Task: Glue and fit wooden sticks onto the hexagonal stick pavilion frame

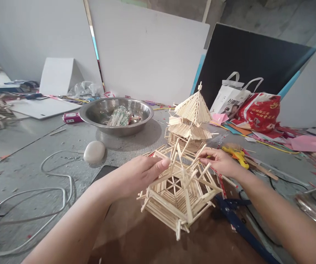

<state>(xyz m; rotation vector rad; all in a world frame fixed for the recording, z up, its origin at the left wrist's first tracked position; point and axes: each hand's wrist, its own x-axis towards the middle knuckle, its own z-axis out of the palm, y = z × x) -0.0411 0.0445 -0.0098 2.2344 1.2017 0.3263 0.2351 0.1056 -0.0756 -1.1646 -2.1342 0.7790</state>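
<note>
A many-sided frame of thin wooden sticks (171,216) stands in front of me, with a spoked wheel pattern inside and slanting sticks rising on top. My left hand (144,170) is at its left side, thumb along the upper edge; its other fingers are partly hidden. At the far right side, my right hand (218,161) has thumb and forefinger closed about a slanting stick of the frame. Just behind stands a tiered stick pagoda (193,110) with a pointed roof. Blue-handled pliers (236,220) lie right of the frame, below my right forearm.
A steel basin (114,128) holding packets of sticks stands behind left, near a pale rounded stone (94,152) and a looping white cable (64,189). A yellow glue gun (236,154) lies right. Farther back are a red bag (261,112) and paper scraps.
</note>
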